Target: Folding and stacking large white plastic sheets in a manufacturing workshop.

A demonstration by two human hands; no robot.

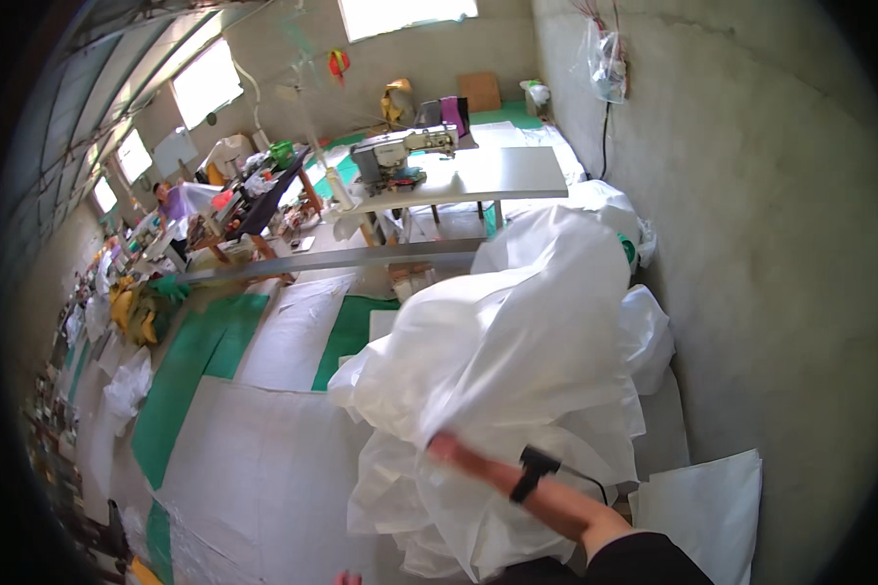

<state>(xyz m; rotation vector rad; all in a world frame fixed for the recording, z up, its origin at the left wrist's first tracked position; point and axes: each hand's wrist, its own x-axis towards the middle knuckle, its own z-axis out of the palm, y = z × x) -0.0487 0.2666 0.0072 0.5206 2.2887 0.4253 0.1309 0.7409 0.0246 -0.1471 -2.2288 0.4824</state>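
A large, thin white sheet (517,331), cloth or plastic, billows up in loose folds in front of me. My right hand (446,448) is closed on its near edge; motion blurs the fingers, and the folds partly cover them. A black strap with a small device (534,473) sits on my right wrist. Only the fingertips of my left hand (346,578) show at the bottom edge, so its grip is hidden. More white material spills down beneath my right arm.
A grey wall (771,292) rises close on the right, with folded white sheets (702,517) at its foot. Ahead, a metal bar (341,261) crosses before a sewing machine (395,156) on a white table (507,174). White and green sheets (200,366) cover the floor leftward; a person (174,203) is far left.
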